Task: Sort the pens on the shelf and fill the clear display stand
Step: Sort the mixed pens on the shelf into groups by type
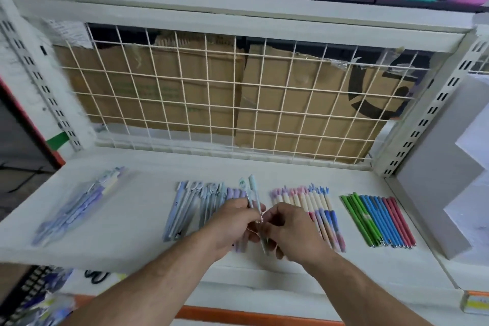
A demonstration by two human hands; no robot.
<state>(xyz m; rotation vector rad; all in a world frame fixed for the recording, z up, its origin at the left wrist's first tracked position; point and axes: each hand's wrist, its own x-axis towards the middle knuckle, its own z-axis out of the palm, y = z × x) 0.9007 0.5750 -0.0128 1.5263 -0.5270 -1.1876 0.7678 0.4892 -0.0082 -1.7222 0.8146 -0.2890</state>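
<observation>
Item: two pale pens (pixel 250 190), held above the shelf (pixel 132 219) at its middle, between the blue-grey row (pixel 195 206) and the pink-tipped row (pixel 307 209). Left hand (pixel 235 222) and right hand (pixel 293 230) both pinch the lower barrels. Probably light, stiff and smooth-sided; best gripped mid-barrel, clear of the caps.

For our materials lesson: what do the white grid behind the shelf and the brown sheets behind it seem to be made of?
White grid back panel: likely painted or coated metal wire, thin straight rods crossing. Brown sheets: cardboard, matte, with creases, torn edges and tape.
</observation>
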